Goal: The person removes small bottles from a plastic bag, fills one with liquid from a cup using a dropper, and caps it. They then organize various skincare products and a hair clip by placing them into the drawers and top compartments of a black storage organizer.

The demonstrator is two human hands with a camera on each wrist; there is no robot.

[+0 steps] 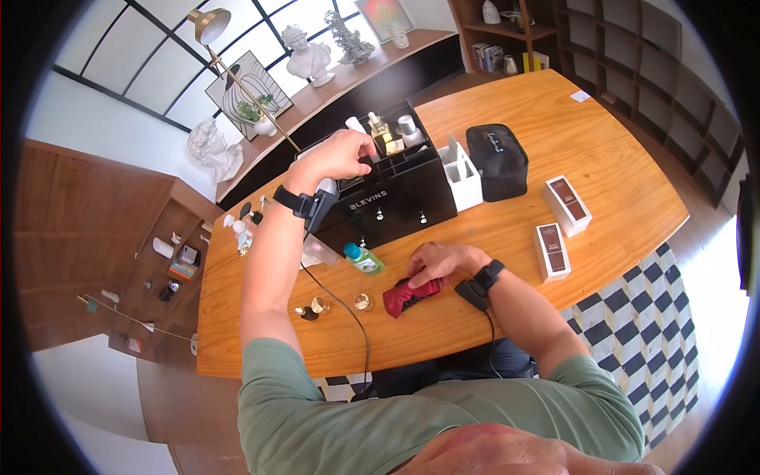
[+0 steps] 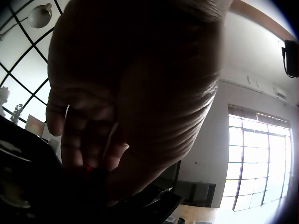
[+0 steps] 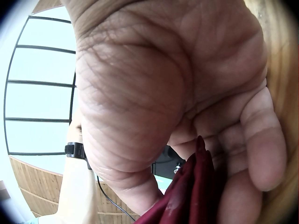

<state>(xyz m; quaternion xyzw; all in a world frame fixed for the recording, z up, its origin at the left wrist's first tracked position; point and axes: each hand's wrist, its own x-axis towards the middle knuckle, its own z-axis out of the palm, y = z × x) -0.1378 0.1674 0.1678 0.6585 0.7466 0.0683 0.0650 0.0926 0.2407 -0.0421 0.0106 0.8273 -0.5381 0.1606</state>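
Note:
My left hand [image 1: 340,154] reaches over the near left part of the black organizer [image 1: 400,194], its fingers bent down into the top. In the left wrist view the hand [image 2: 135,93] is dark, and whether its fingertips hold anything cannot be made out. Bottles [image 1: 409,131] stand in the organizer's top compartments beyond the hand. With thumb and fingers my right hand [image 1: 445,260] pinches a dark red cloth item [image 1: 402,299] low over the table's near side. Gathered red folds [image 3: 191,191] show between the fingers of that hand [image 3: 159,88] in the right wrist view.
A green bottle with a blue cap [image 1: 364,260] and small jars [image 1: 362,302] are near the red item. Right of the organizer stand a white holder [image 1: 465,190], a black case [image 1: 499,164] and two boxes [image 1: 567,207]. Small bottles [image 1: 240,226] crowd the left edge; black cables hang from both wrists.

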